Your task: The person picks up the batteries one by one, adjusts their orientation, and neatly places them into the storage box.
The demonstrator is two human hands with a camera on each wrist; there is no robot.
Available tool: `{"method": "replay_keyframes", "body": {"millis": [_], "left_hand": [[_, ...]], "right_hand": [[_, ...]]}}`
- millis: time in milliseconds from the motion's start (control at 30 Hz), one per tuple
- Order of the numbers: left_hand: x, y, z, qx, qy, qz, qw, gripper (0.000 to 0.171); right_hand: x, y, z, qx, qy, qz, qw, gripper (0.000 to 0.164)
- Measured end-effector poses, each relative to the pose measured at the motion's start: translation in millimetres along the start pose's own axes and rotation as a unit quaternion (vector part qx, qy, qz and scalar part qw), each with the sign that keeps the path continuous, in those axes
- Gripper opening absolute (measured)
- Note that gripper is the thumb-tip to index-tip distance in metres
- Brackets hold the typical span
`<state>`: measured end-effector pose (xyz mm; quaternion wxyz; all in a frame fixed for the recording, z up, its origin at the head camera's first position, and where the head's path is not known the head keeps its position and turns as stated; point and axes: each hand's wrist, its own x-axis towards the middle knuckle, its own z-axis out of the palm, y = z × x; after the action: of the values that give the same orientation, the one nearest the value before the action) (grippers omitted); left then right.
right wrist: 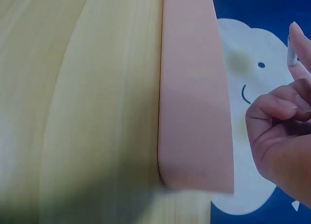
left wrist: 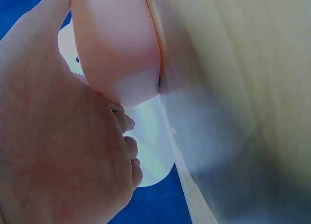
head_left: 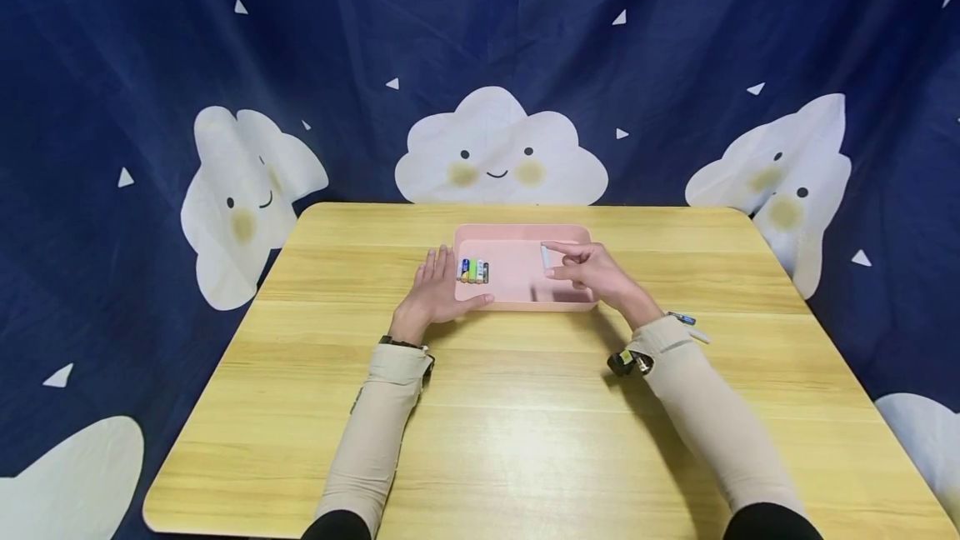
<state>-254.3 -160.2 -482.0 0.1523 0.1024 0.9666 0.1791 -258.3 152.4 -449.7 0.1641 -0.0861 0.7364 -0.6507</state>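
A pink tray (head_left: 525,306) lies on the wooden table, and several batteries (head_left: 473,271) of mixed colours stand in a row at its left end. My left hand (head_left: 437,294) rests at the tray's left front corner with fingers straight, its thumb reaching over the front rim. Between thumb and index finger, my right hand (head_left: 592,269) pinches a white battery (head_left: 545,258) by its two ends above the tray's right part. The same white battery (right wrist: 291,53) shows at the right edge of the right wrist view, while the left palm (left wrist: 53,136) fills much of the left wrist view.
Beside the right forearm, a dark blue battery (head_left: 682,318) and a white battery (head_left: 699,336) lie on the table (head_left: 510,440). Behind the table's far edge hangs a dark blue curtain (head_left: 450,32) with smiling clouds.
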Motion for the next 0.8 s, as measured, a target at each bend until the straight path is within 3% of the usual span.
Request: {"method": "replay_keyframes", "body": {"millis": [267, 567, 800], "left_hand": [[0.2, -1.0, 0.6, -0.004, 0.005, 0.003, 1.0000, 0.128], [-2.4, 0.3, -0.4, 0.000, 0.002, 0.003, 1.0000, 0.129], [-2.7, 0.0, -0.7, -0.005, 0.005, 0.006, 1.0000, 0.128]], "right_hand": [[21, 5, 22, 0.055, -0.014, -0.006, 0.998, 0.066], [37, 10, 42, 0.013, 0.010, 0.061, 0.998, 0.060], [48, 17, 52, 0.009, -0.002, 0.086, 0.996, 0.059]]}}
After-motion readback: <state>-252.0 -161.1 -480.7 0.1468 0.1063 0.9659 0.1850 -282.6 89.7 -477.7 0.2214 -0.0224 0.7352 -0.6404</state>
